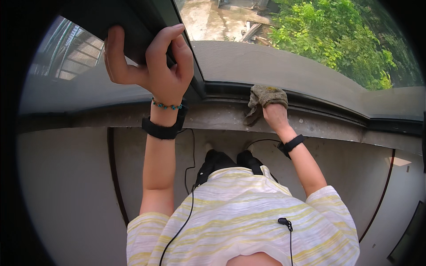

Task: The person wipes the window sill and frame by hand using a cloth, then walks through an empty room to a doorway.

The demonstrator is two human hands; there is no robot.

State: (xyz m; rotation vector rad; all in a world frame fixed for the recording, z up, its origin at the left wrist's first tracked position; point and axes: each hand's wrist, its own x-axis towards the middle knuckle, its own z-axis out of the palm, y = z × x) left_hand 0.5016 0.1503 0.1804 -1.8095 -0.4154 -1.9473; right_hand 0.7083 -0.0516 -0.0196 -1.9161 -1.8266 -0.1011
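My left hand (154,65) is raised at the upper left, its fingers bent around the edge of a dark window frame (133,30). A beaded bracelet and a black strap circle that wrist. Lower and to the right, my right hand (276,116) is inside or under a bunched grey-brown cloth (269,94), which hides its fingers. The cloth rests against the dark bottom track of the window (229,89), and a loose end hangs over the sill (216,114). Another black strap is around my right wrist.
Glass panes stand beyond the track, with a grey outer ledge (246,60) and leafy plants (326,43) outside. Below the spotted sill, thin black cables (194,149) hang near my body and wrists. My feet are on the floor beneath the sill.
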